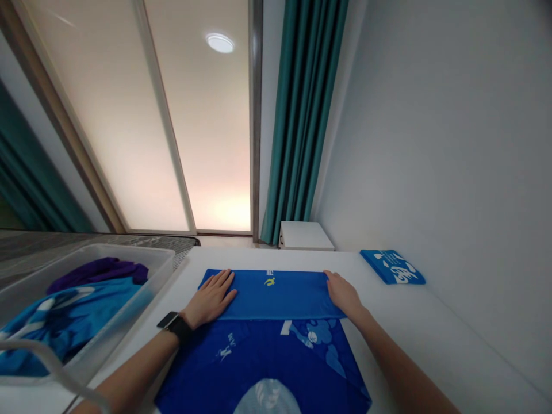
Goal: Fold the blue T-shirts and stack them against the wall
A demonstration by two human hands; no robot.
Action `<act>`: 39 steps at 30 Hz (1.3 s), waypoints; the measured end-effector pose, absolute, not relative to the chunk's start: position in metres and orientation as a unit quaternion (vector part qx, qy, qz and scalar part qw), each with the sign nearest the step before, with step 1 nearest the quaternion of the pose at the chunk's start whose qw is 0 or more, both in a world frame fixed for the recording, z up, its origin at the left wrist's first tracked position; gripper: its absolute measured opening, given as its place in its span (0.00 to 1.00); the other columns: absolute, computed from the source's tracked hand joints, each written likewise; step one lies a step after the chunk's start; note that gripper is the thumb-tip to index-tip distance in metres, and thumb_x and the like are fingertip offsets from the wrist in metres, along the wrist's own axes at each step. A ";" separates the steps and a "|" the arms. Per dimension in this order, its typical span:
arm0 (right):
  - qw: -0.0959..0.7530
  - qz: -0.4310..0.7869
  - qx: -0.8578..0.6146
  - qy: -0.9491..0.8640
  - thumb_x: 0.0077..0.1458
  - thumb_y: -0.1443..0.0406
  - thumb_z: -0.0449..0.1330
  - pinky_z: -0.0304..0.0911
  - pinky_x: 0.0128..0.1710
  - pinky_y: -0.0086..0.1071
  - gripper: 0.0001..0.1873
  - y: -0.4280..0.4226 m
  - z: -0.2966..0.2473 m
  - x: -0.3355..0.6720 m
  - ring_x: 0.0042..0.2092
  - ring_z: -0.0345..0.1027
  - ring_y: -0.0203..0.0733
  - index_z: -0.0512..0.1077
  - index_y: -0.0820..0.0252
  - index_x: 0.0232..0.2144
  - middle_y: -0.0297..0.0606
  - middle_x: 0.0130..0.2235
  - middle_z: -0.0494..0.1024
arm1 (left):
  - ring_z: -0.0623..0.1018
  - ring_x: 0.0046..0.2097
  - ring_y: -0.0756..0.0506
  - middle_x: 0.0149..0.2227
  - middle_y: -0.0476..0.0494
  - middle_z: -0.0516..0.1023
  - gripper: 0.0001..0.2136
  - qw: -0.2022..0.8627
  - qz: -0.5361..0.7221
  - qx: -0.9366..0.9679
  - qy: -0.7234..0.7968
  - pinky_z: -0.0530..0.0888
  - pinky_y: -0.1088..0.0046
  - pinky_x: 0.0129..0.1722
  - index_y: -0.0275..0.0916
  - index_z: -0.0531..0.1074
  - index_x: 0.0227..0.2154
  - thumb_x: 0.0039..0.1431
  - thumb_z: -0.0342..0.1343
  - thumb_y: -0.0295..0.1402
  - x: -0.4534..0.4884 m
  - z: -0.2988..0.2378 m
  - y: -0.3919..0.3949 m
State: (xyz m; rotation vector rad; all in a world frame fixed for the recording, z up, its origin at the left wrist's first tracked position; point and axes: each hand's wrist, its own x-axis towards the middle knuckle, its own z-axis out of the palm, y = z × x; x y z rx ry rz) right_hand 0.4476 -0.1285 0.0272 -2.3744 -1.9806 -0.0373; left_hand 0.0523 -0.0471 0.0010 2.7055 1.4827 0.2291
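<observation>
"While the blue shirt (267,348) lies bottom centre, what's touching it?"
"Left hand (211,300), spread flat; right hand (344,294), curled at its edge (whether gripping, I cannot tell)."

Garment (276,296) on table (401,322) — clothes (99,296) in bin (166,256) to left, second garment (393,267) to right — cabinet (306,234) behind table.

Square-faced watch (168,320), black strap (181,329); bare hands (210,299).

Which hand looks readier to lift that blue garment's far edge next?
Probably the right hand: it curls at the far right corner of the blue garment, while the left hand lies flat on top.
</observation>
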 end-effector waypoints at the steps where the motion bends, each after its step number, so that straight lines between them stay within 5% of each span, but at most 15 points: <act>1: 0.026 -0.030 -0.766 -0.641 0.65 0.69 0.42 0.60 0.49 0.38 0.23 -0.129 0.030 0.443 0.52 0.68 0.51 0.63 0.66 0.59 0.53 0.51 0.73 | 0.57 0.67 0.40 0.67 0.39 0.55 0.30 0.023 0.073 0.872 0.483 0.54 0.57 0.66 0.37 0.57 0.65 0.68 0.37 0.49 0.049 -0.001 -0.048; 5: 0.050 -0.089 -0.721 -0.685 0.66 0.63 0.43 0.55 0.56 0.44 0.25 -0.133 0.033 0.411 0.59 0.60 0.53 0.63 0.67 0.60 0.55 0.58 0.68 | 0.56 0.68 0.40 0.68 0.38 0.54 0.31 0.023 0.067 0.871 0.486 0.53 0.57 0.66 0.35 0.55 0.66 0.68 0.36 0.49 0.049 0.000 -0.050; 10: 0.052 0.021 -0.678 -0.733 0.66 0.51 0.39 0.37 0.66 0.44 0.33 -0.133 0.020 0.378 0.69 0.42 0.47 0.54 0.62 0.66 0.45 0.68 0.53 | 0.55 0.68 0.40 0.68 0.39 0.54 0.30 0.023 0.071 0.875 0.478 0.53 0.57 0.66 0.36 0.56 0.66 0.68 0.37 0.49 0.048 0.001 -0.047; 15: 0.035 0.068 -0.687 -0.723 0.65 0.48 0.37 0.30 0.67 0.45 0.37 -0.130 0.012 0.378 0.70 0.35 0.44 0.48 0.62 0.68 0.42 0.70 0.45 | 0.56 0.68 0.41 0.68 0.41 0.54 0.29 0.022 0.088 0.878 0.470 0.52 0.57 0.66 0.39 0.56 0.65 0.67 0.38 0.49 0.042 -0.006 -0.039; 23: 0.017 0.040 -0.743 -0.668 0.65 0.49 0.37 0.26 0.67 0.49 0.36 -0.135 0.008 0.401 0.70 0.36 0.45 0.49 0.64 0.68 0.44 0.69 0.47 | 0.56 0.68 0.41 0.67 0.41 0.56 0.29 0.007 0.088 0.868 0.489 0.51 0.56 0.66 0.39 0.58 0.65 0.67 0.38 0.48 0.043 0.000 -0.047; 39: 0.045 0.037 -0.761 -0.646 0.65 0.52 0.38 0.35 0.67 0.49 0.35 -0.128 0.004 0.418 0.70 0.37 0.46 0.50 0.66 0.67 0.44 0.69 0.48 | 0.53 0.69 0.42 0.68 0.41 0.53 0.29 0.044 0.072 0.824 0.561 0.49 0.55 0.67 0.38 0.54 0.66 0.67 0.37 0.47 0.022 0.011 -0.037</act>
